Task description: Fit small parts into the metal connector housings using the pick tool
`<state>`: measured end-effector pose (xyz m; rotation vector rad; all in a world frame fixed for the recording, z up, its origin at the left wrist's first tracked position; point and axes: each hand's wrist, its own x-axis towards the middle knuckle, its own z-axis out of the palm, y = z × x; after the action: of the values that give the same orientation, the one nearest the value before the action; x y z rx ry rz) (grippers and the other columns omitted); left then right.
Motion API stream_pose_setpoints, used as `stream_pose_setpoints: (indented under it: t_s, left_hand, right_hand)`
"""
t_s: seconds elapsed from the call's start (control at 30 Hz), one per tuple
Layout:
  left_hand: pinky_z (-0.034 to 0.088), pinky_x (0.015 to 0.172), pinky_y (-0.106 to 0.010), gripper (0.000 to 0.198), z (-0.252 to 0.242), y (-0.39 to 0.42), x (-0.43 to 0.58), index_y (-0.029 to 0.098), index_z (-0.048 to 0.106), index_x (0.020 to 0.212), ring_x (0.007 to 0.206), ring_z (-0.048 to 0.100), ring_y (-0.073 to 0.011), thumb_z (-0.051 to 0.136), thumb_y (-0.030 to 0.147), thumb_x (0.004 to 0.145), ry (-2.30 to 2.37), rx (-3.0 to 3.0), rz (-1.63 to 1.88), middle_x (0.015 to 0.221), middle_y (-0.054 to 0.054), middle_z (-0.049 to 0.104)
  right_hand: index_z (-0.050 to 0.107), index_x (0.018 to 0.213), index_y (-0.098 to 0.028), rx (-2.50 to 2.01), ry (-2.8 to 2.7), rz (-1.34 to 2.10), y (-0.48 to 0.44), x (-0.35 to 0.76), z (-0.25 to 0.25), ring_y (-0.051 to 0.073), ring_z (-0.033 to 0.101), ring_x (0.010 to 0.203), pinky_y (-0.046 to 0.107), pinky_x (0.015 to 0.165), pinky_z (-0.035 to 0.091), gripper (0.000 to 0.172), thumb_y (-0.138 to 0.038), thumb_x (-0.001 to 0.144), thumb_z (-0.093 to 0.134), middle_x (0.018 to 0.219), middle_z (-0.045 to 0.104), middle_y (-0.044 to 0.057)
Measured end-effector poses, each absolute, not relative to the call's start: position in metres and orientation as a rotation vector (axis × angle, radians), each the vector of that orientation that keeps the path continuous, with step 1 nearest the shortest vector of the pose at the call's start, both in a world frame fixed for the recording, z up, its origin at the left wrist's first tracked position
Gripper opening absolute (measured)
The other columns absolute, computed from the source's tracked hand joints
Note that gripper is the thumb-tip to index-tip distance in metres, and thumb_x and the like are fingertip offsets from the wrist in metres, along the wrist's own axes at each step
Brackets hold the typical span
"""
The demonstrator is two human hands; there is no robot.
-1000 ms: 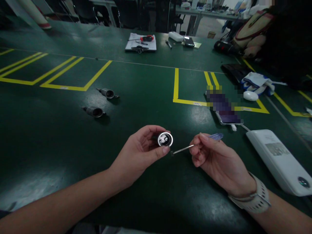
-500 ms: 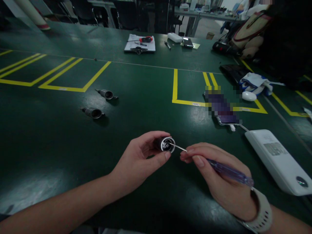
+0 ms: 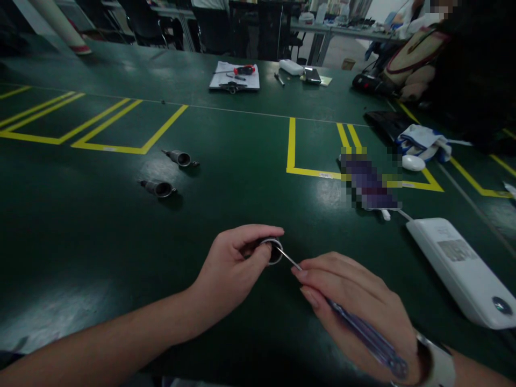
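My left hand is closed around a small dark cylindrical part with a bright metal rim, its open end facing right. The thumb lies across that rim and hides some of the inside. My right hand grips a screwdriver with a clear purplish handle, fingers close to the shaft. The thin shaft reaches left, its tip inside the part's open end. Beyond my left hand, two dark funnel-shaped metal parts lie on the green table: a nearer one and a farther one.
On the right are a white power bank, a blurred-out phone, a white oval case and gloves. A clipboard with a red-black screwdriver lies at the back. Yellow tape marks the table.
My right hand has dropped lower, so the screwdriver slants more steeply. My left thumb has moved over the part's rim, covering more of its opening. The view has shifted slightly.
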<state>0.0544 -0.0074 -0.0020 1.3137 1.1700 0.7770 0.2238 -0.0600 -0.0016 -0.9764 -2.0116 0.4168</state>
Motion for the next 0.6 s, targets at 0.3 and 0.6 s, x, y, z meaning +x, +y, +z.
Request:
stream_pose_setpoints:
  t_s: [0.3, 0.6]
  left_hand:
    - [0.053, 0.063, -0.022, 0.022, -0.004, -0.006, 0.053, 0.015, 0.071, 0.09, 0.07, 0.064, -0.0136, 0.056, 0.013, 0.074, 1.171, 1.385, 0.789, 0.08, -0.003, 0.071]
    - [0.053, 0.079, -0.032, 0.044, -0.011, 0.022, 0.046, 0.019, 0.059, 0.11, 0.087, 0.063, -0.0169, 0.068, 0.014, 0.067, 1.031, 1.287, 0.809, 0.103, -0.004, 0.065]
  right_hand:
    - [0.064, 0.094, -0.01, -0.96, -2.008, 0.401, -0.059, 0.222, 0.001, 0.015, 0.065, 0.075, 0.025, 0.065, 0.056, 0.019, -0.003, 0.078, 0.055, 0.081, 0.069, 0.01]
    - [0.065, 0.091, -0.022, -1.161, -1.637, 0.607, -0.054, 0.228, -0.001, 0.013, 0.064, 0.076, 0.025, 0.068, 0.053, 0.019, -0.009, 0.082, 0.056, 0.084, 0.069, 0.001]
